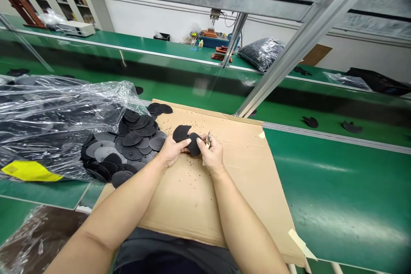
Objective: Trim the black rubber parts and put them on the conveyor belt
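We note left hand and right hand both pinching one disc over the cardboard by the table's near edge, right hand also gripping a small tool, disc pile just leftward.

I see bright, even overhead light; white glare streaks the green bench and the plastic bag. Edges bow and soften; far shelves blur.

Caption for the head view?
Person's left hand and right hand hold black discs over cardboard; disc pile spills from plastic bag.
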Demonstrator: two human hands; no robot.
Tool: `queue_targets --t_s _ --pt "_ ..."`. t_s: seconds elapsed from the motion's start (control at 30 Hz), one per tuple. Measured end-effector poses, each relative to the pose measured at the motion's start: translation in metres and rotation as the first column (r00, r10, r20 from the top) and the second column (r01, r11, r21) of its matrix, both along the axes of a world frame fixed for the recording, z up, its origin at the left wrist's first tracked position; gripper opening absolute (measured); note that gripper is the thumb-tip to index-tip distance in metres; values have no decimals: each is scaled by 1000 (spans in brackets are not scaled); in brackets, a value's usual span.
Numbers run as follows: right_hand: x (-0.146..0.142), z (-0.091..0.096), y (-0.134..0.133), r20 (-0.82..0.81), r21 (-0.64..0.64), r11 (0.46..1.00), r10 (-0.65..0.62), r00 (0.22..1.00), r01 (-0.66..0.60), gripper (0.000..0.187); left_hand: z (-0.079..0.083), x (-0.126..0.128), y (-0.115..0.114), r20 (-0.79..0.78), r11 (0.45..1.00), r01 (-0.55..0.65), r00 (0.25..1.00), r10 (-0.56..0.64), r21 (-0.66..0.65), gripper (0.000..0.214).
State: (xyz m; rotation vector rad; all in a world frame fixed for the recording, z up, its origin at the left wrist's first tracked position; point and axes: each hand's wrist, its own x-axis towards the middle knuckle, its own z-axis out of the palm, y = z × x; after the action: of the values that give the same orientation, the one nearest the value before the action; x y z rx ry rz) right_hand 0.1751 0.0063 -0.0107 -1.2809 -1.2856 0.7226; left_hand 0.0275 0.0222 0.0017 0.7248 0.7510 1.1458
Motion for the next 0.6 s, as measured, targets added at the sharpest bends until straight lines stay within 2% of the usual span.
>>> queue_targets --t_s 0.1,0.3,0.47,0.6 --pt "1 0 0 -34 14 1000 -25 999 26 26 0 0 -1 -24 1000 21 1000 -21 -9 44" --pt "-3 2 -1 -61 33 999 -18 998 20 23 -3 0 -4 -25 990 137 990 -136 29 46" --pt "-12 2 -4 -148 42 995 -81 986 88 24 -9 1 -3 -58 989 124 991 -120 76 48" --pt "-16 1 -5 -135 61 990 -117 984 126 24 -12 2 -1 -37 979 103 995 -98 178 45"
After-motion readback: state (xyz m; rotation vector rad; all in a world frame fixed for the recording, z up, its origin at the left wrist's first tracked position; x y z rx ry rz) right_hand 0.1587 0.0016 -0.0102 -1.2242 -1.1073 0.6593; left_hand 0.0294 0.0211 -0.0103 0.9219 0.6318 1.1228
